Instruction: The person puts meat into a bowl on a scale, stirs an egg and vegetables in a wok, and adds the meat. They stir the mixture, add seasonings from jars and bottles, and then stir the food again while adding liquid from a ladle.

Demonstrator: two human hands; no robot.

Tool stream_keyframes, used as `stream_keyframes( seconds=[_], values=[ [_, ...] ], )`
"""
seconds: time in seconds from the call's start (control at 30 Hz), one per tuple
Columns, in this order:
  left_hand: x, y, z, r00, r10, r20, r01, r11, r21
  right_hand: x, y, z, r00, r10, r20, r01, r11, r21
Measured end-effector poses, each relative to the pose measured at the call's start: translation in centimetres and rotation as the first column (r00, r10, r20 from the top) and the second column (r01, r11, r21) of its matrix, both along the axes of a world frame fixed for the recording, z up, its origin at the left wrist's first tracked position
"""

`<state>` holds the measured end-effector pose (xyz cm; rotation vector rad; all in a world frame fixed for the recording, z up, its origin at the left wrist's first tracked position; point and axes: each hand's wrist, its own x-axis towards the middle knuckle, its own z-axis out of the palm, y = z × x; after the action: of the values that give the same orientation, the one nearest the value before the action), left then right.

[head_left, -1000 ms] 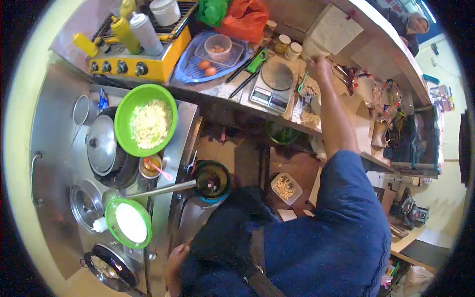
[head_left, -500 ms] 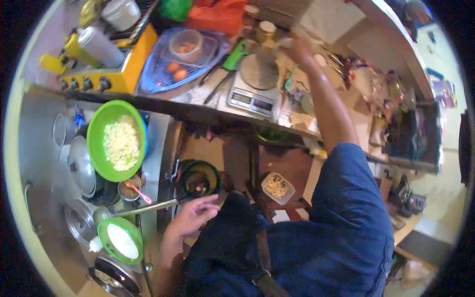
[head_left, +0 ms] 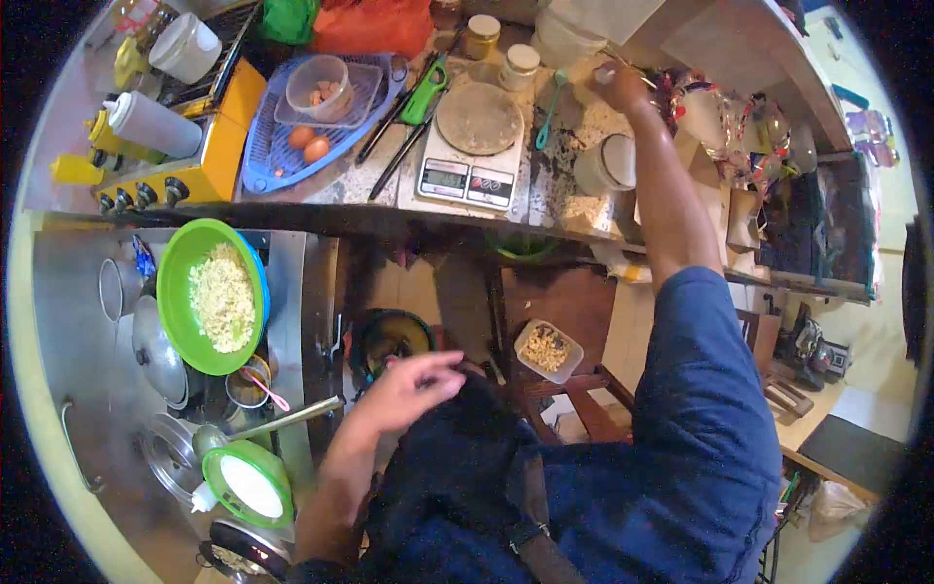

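Note:
My right hand reaches over the counter at the back, beside thin sticks or utensil handles. Its fingers are curled around something small and pale that I cannot make out. Below it is a white-lidded jar, and a teal spoon lies to its left. A white digital kitchen scale with a round, dusty-looking plate stands further left, with a second white-lidded jar behind it. My left hand hangs in front of my body, fingers loosely stretched and apart, holding nothing.
Left of the scale are a green-handled tool and a blue tray with eggs. A yellow stove stands beyond. A green bowl of pale chopped food and a ladle are at left. A tub sits on a stool.
My right hand has shifted right across the counter, away from the jars behind the scale. The white-lidded jar below my arm now shows more plainly. My left hand has risen slightly; the view has shifted.

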<state>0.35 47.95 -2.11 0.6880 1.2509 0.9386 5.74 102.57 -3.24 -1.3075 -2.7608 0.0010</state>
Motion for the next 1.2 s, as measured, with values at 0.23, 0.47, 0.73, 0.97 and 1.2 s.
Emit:
stream_keyframes(
  seconds=[0.23, 0.47, 0.73, 0.97, 1.2],
  values=[
    [-0.9, 14.1, -1.5, 0.724, 0.529, 0.443, -0.596, 0.803, 0.016, 2.4, -19.1, 7.8, 0.925, 0.117, -0.361, -0.236, 0.922, -0.308],
    [-0.5, 13.4, -7.9, 0.454, 0.351, 0.819, -0.45, 0.884, -0.129, 5.1, -28.2, 10.7, 0.739, 0.582, -0.34, -0.674, 0.649, -0.353],
    [-2.7, 7.9, -5.9, 0.329, 0.348, 0.878, -0.584, 0.805, -0.1, 1.0, -16.3, -3.5, 0.945, 0.163, -0.285, -0.236, 0.94, -0.246],
    [-2.1, -5.7, -4.9, 0.348, 0.397, 0.849, -0.853, 0.51, 0.111, -5.2, -7.2, -8.5, 0.928, 0.372, -0.031, -0.371, 0.928, 0.047],
    [2.2, -24.8, 2.8, 0.045, 0.373, 0.927, -0.998, 0.049, 0.029, -4.1, -24.6, 0.1, 0.554, 0.368, -0.747, -0.394, 0.906, 0.155]
  ],
)
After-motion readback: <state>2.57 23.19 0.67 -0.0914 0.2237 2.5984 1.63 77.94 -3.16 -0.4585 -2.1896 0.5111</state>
